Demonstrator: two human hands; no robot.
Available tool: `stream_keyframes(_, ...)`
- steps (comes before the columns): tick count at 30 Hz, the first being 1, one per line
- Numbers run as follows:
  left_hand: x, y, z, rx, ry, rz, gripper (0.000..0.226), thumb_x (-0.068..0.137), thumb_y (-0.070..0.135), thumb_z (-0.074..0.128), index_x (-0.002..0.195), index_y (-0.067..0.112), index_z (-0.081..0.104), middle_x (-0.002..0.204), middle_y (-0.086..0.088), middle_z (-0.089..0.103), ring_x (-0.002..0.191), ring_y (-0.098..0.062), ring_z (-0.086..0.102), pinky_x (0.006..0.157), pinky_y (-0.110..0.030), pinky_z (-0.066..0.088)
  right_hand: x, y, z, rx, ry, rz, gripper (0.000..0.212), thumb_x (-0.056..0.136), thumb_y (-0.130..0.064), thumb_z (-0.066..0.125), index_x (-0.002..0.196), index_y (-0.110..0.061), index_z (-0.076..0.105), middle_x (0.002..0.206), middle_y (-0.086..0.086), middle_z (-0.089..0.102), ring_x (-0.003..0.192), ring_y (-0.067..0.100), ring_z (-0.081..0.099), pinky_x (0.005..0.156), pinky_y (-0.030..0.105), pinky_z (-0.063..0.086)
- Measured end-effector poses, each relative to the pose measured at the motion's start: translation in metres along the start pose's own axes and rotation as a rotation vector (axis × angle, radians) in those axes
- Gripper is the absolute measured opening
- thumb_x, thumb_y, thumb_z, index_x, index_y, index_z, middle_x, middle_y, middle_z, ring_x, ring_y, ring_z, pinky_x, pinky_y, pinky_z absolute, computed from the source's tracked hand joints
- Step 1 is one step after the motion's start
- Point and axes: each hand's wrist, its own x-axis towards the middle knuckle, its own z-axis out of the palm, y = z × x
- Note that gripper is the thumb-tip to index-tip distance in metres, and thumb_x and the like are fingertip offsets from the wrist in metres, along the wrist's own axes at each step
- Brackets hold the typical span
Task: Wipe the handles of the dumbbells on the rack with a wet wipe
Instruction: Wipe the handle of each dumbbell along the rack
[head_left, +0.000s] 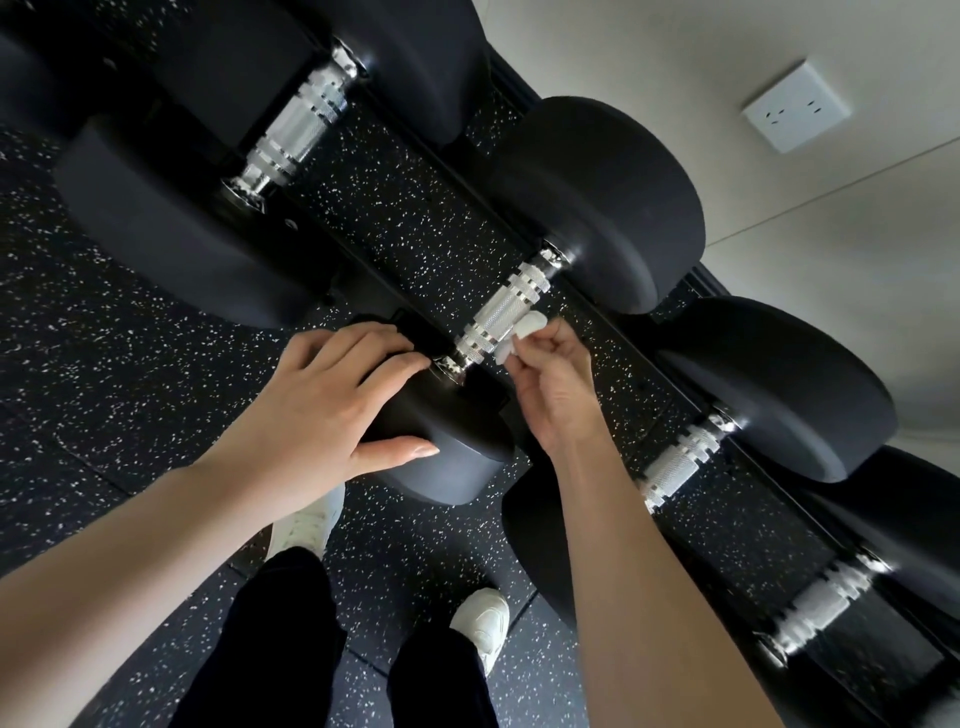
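Several black dumbbells lie side by side on a black rack (696, 275), each with a knurled chrome handle. My right hand (550, 384) pinches a folded white wet wipe (522, 332) and holds it against the right side of the middle dumbbell's handle (501, 314). My left hand (322, 415) rests with fingers spread on that dumbbell's near black head (447, 452), its thumb along the head's side. Other handles show at the upper left (298, 124), at the right (680, 460) and at the lower right (826, 605).
Black rubber floor with white speckles (104, 364) lies under and in front of the rack. My white shoes (480, 623) and dark trousers stand close to it. A pale wall with a white socket (795, 106) is behind the rack.
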Motion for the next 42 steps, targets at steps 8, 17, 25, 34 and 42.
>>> stream_keyframes(8,-0.001,0.001,-0.001,0.009,0.016,0.002,0.066,0.087,0.062,0.036,0.122,0.011,0.059,0.124,-0.004,0.057,0.121,-0.024,0.047,0.095,-0.039,0.031,-0.013,0.015,0.000,-0.138,-0.033,0.091,0.031,0.084,0.018,0.048,0.070,-0.010,0.044,0.058,0.004,0.063,0.059,0.014,0.065,0.064,0.024,0.055)
stream_keyframes(17,-0.003,0.000,0.001,0.029,0.025,-0.004,0.066,0.088,0.062,0.035,0.124,0.012,0.057,0.125,-0.003,0.056,0.121,-0.024,0.049,0.096,-0.039,0.031,-0.024,0.016,0.002,-0.217,-0.066,0.089,0.024,0.085,0.013,0.051,0.074,-0.008,0.047,0.067,0.013,0.063,0.066,0.020,0.065,0.083,0.034,0.053)
stream_keyframes(25,-0.003,0.000,0.002,0.037,0.032,-0.001,0.065,0.088,0.062,0.036,0.123,0.012,0.058,0.124,-0.004,0.057,0.120,-0.025,0.051,0.095,-0.039,0.032,-0.026,0.014,0.001,-0.112,-0.068,0.113,0.012,0.083,-0.008,0.061,0.076,-0.006,0.051,0.076,0.015,0.066,0.072,0.021,0.065,0.083,0.032,0.055)
stream_keyframes(34,-0.003,-0.001,0.003,0.036,0.035,0.000,0.066,0.087,0.062,0.036,0.123,0.012,0.058,0.124,-0.004,0.057,0.120,-0.026,0.051,0.096,-0.039,0.032,-0.025,0.017,-0.002,-0.246,-0.088,0.080,0.021,0.084,0.008,0.058,0.070,-0.007,0.050,0.064,0.010,0.068,0.068,0.020,0.068,0.080,0.032,0.055)
stream_keyframes(42,-0.002,-0.001,0.003,0.032,0.040,0.002,0.067,0.087,0.063,0.034,0.123,0.011,0.058,0.124,-0.005,0.057,0.121,-0.027,0.051,0.096,-0.040,0.031,-0.025,0.016,0.000,-0.406,-0.015,0.082,0.032,0.079,0.008,0.065,0.059,-0.015,0.057,0.066,0.005,0.069,0.064,0.019,0.064,0.071,0.034,0.050)
